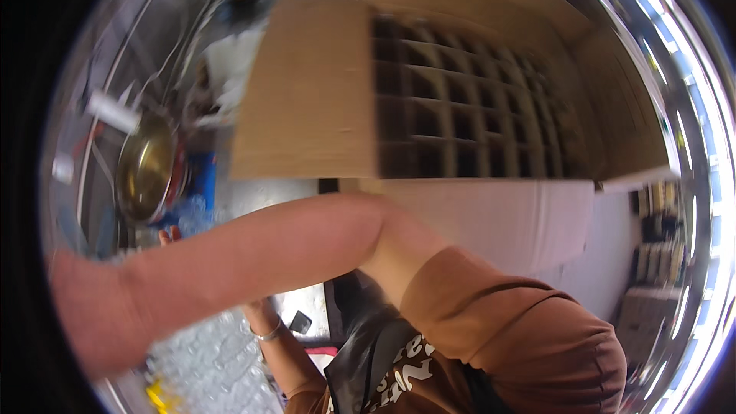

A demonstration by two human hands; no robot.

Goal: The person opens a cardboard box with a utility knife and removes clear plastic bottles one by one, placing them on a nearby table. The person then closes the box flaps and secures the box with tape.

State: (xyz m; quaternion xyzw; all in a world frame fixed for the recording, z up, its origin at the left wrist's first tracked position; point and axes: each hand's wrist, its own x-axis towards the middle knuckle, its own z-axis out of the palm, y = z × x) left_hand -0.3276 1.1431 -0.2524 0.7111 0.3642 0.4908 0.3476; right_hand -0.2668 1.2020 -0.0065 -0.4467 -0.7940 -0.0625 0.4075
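Far left, big and blurred, the bare right hand (92, 318), running into the dark rim of the view with fingers out of sight: cannot tell about open or closed, or about any hold. Above, a round, gold-toned metal bowl (144, 169), and just beside its upper edge a white, oblong block (113, 112). Now slipping in below the bowl, two fingertips of the left hand (170, 236), peeking past the right forearm (253, 249); the rest hidden behind that arm, so cannot tell about a grip here either. Hands apart in view, though! Right by those fingertips, a small cluster of clear, glassy pieces (195, 216), with a bright blue item (204, 171) just above. Down low, a bright yellow item (161, 396), then a broad heap of clear, glassy, rounded pieces (211, 360) below the right forearm. Next along, a silver-coloured bracelet (268, 331) on the left wrist, and a small, dark, flat rectangle (300, 323) on the pale, shiny worktop (310, 300). Up top, a wide brown cardboard flap (307, 92), opening onto a large brown cardboard box (619, 119) filled with a grid of cardboard dividers (445, 100). Under it, a pale pink, flat-sided surface (498, 218); lower still, a brown sleeve (510, 314). Far right, stacked boxes (655, 261), blurred, and bright white strips of light (701, 146) curving along the rim.
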